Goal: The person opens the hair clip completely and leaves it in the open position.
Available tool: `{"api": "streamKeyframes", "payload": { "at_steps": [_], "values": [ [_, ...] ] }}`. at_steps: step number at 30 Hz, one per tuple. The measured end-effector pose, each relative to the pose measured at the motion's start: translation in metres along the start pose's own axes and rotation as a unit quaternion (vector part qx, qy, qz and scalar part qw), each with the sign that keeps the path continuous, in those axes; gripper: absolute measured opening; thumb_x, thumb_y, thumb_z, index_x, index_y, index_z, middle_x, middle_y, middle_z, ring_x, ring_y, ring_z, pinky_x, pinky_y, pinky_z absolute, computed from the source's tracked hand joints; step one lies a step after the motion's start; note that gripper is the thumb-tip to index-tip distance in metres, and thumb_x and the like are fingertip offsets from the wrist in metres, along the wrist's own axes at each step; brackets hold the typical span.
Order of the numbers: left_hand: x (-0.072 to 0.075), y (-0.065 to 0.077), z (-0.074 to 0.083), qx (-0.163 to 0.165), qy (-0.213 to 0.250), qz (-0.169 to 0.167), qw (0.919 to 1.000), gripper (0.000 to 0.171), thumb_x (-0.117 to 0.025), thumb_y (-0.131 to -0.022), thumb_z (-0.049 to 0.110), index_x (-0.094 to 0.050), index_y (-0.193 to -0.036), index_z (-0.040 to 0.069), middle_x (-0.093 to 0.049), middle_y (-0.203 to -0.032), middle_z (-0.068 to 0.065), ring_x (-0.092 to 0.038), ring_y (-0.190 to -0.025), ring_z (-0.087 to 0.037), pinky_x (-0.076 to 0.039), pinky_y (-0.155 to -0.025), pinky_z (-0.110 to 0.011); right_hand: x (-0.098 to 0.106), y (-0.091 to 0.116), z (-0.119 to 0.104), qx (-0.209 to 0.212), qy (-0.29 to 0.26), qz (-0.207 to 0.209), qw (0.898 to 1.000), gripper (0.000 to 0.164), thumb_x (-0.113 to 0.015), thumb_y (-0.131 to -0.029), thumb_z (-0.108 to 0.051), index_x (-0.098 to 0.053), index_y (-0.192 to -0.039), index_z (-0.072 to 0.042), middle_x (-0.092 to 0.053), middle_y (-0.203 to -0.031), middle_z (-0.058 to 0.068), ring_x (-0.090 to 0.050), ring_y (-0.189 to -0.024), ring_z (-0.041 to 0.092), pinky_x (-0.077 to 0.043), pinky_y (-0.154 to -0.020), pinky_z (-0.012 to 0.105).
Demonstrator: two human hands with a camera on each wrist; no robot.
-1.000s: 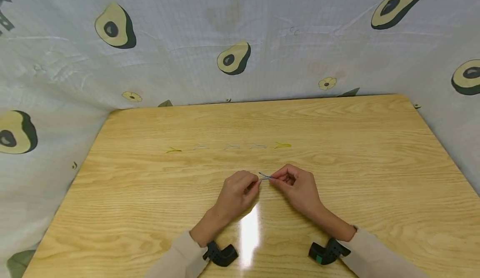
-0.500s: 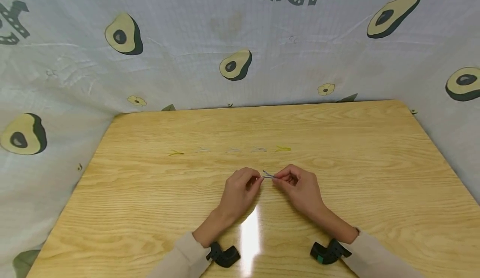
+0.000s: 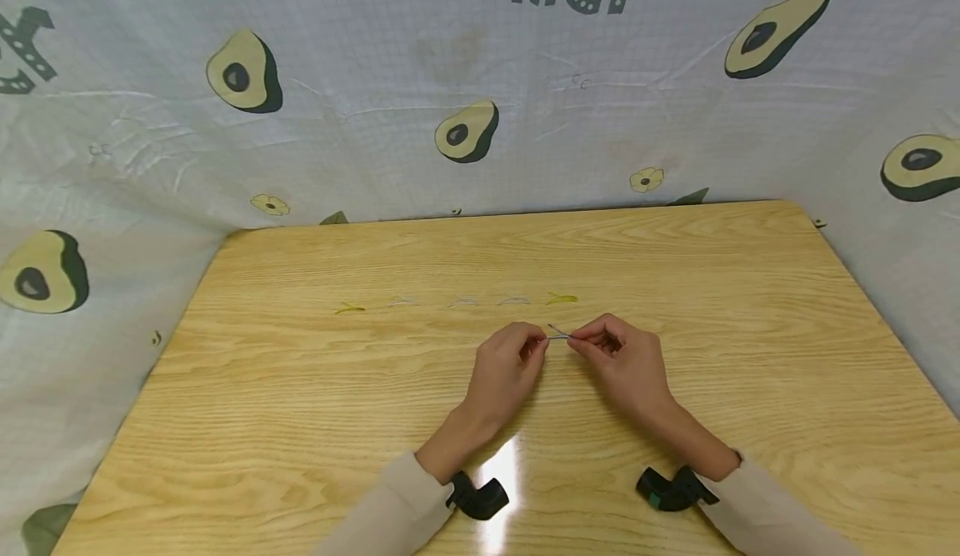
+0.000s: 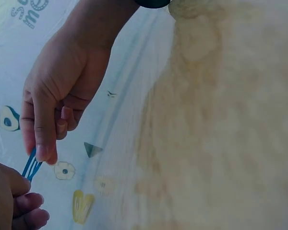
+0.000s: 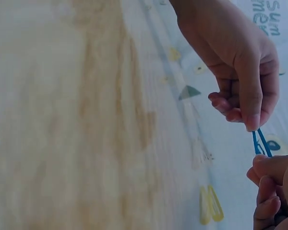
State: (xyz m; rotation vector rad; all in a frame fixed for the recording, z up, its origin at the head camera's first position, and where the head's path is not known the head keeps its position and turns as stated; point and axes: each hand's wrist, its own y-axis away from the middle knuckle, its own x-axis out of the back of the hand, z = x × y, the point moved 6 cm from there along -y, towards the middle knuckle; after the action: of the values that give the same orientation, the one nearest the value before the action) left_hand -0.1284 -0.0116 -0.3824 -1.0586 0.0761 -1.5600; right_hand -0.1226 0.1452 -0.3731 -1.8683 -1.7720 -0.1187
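A blue snap hair clip (image 3: 560,337) is stretched between both hands above the table, its two arms spread apart at the left end. My right hand (image 3: 628,363) pinches the joined end between thumb and forefinger. The thumb and finger of my left hand (image 3: 504,373) pinch the tip of one arm. The same blue hair clip (image 4: 32,164) shows between the fingertips in the left wrist view, and the right wrist view has the clip (image 5: 261,142) there too. Fingertips cover both its ends.
Beyond the hands runs a row of spread hair clips: a yellow clip (image 3: 349,308) at the left, several whitish clips such as the middle clip (image 3: 463,302), and a yellow clip (image 3: 561,298) at the right. An avocado-print sheet (image 3: 360,156) hangs behind the wooden table (image 3: 247,389).
Both hands have moved a little right and farther from the body, carrying the blue hair clip with them. The clips in the row lie as before.
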Motion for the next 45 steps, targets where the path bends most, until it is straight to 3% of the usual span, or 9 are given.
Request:
{"api": "streamKeyframes", "payload": {
  "at_steps": [7, 16, 22, 36, 45],
  "values": [
    [-0.016, -0.012, -0.001, 0.018, 0.003, 0.005, 0.9998, 0.005, -0.065, -0.090, 0.005, -0.064, -0.087, 0.001, -0.060, -0.075, -0.004, -0.054, -0.064, -0.012, -0.044, -0.057, -0.017, 0.011, -0.006, 0.034, 0.008, 0.018, 0.019, 1.000, 0.008, -0.076, -0.081, -0.007, -0.071, -0.087, -0.011, -0.067, -0.075, -0.002, -0.056, -0.056, 0.015, -0.042, -0.050, 0.018],
    [-0.041, -0.026, -0.003, 0.033, 0.020, 0.029, 0.9988, 0.006, -0.069, -0.086, 0.002, -0.063, -0.084, 0.002, -0.059, -0.069, -0.004, -0.053, -0.060, -0.010, -0.042, -0.055, -0.015, 0.030, -0.013, 0.049, -0.028, 0.041, 0.040, 0.998, 0.007, -0.073, -0.086, -0.016, -0.072, -0.091, -0.011, -0.069, -0.080, -0.001, -0.060, -0.062, 0.018, -0.045, -0.054, 0.018],
    [-0.056, -0.032, -0.004, 0.049, 0.020, 0.032, 0.9981, 0.004, -0.067, -0.088, 0.004, -0.065, -0.086, 0.001, -0.060, -0.068, -0.004, -0.053, -0.058, -0.008, -0.039, -0.052, -0.011, 0.039, -0.017, 0.059, -0.039, 0.055, 0.059, 0.996, 0.009, -0.073, -0.086, -0.017, -0.073, -0.093, -0.011, -0.070, -0.083, 0.001, -0.061, -0.064, 0.012, -0.045, -0.056, 0.018],
    [-0.082, -0.041, -0.006, 0.066, -0.059, 0.060, 0.9943, 0.005, -0.069, -0.088, 0.008, -0.069, -0.084, 0.004, -0.061, -0.062, 0.000, -0.052, -0.051, -0.004, -0.038, -0.048, -0.012, 0.049, -0.024, 0.079, -0.007, 0.085, 0.093, 0.992, 0.008, -0.074, -0.085, -0.010, -0.073, -0.092, -0.007, -0.071, -0.080, 0.004, -0.060, -0.066, -0.002, -0.043, -0.055, 0.014],
    [-0.088, -0.048, -0.009, 0.081, -0.101, 0.047, 0.9905, 0.005, -0.070, -0.086, 0.006, -0.068, -0.082, 0.004, -0.062, -0.060, 0.000, -0.052, -0.048, -0.006, -0.038, -0.046, -0.014, 0.046, -0.032, 0.092, -0.018, 0.100, 0.064, 0.993, 0.011, -0.074, -0.085, -0.015, -0.072, -0.093, -0.008, -0.071, -0.080, 0.003, -0.061, -0.068, 0.000, -0.042, -0.058, 0.015]
  ]
}}
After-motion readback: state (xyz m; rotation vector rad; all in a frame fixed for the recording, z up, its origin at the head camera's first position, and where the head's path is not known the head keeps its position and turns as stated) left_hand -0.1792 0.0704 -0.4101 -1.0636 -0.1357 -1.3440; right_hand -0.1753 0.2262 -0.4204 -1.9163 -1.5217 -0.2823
